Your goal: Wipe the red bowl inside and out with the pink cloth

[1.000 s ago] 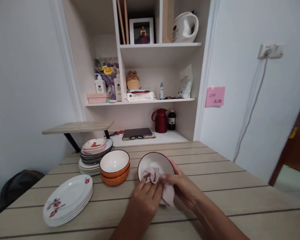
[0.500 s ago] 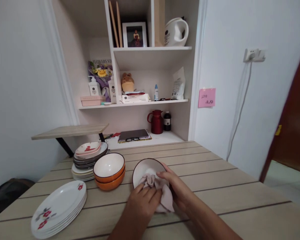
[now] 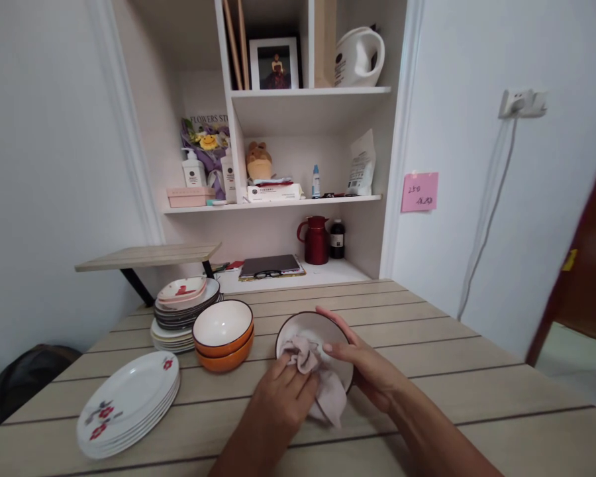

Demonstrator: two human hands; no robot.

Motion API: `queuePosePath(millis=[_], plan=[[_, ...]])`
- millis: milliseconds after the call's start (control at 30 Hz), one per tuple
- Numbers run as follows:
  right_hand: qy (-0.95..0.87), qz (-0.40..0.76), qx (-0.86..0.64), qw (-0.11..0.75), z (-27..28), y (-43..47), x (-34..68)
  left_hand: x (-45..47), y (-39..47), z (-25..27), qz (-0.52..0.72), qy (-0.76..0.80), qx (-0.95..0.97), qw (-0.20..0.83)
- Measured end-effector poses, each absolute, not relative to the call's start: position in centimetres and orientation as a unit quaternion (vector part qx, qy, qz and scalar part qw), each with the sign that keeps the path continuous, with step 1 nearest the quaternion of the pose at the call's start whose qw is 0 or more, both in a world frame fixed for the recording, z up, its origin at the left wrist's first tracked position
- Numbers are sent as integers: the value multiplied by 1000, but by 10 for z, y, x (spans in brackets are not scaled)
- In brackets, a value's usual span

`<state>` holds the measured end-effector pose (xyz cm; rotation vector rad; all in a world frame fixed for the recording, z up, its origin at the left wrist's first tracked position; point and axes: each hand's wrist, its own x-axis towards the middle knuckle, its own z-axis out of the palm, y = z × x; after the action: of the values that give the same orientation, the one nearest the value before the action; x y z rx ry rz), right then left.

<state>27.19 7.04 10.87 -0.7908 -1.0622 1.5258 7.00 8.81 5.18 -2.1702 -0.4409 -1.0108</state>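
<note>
A bowl (image 3: 335, 326) with a white inside and a dark rim is tilted toward me over the table. My right hand (image 3: 370, 364) grips its right side, thumb over the rim and fingers behind. My left hand (image 3: 288, 397) is closed on a crumpled pale pink cloth (image 3: 305, 354), pressed against the inside of the bowl. One end of the cloth hangs over the near rim. To the left stand two stacked orange bowls (image 3: 223, 338), white inside with dark rims, apart from both hands.
Flower-patterned oval plates (image 3: 134, 391) are stacked at the front left of the slatted table (image 3: 457, 377). Behind them stands a pile of mixed plates and dishes (image 3: 186, 305), near a raised wooden shelf (image 3: 149, 255). A red jug (image 3: 316, 242) and a laptop (image 3: 271, 265) are at the back.
The whole view has shifted slightly, moving the scene to the right. My left hand and the cloth sit a little farther left inside the bowl; my right hand keeps its hold.
</note>
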Motion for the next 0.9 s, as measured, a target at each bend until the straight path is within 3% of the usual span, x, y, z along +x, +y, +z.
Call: queuePosePath(millis=[900], plan=[[-382, 661, -249, 596, 94, 72, 241, 68, 85, 58, -421, -212, -809, 350]])
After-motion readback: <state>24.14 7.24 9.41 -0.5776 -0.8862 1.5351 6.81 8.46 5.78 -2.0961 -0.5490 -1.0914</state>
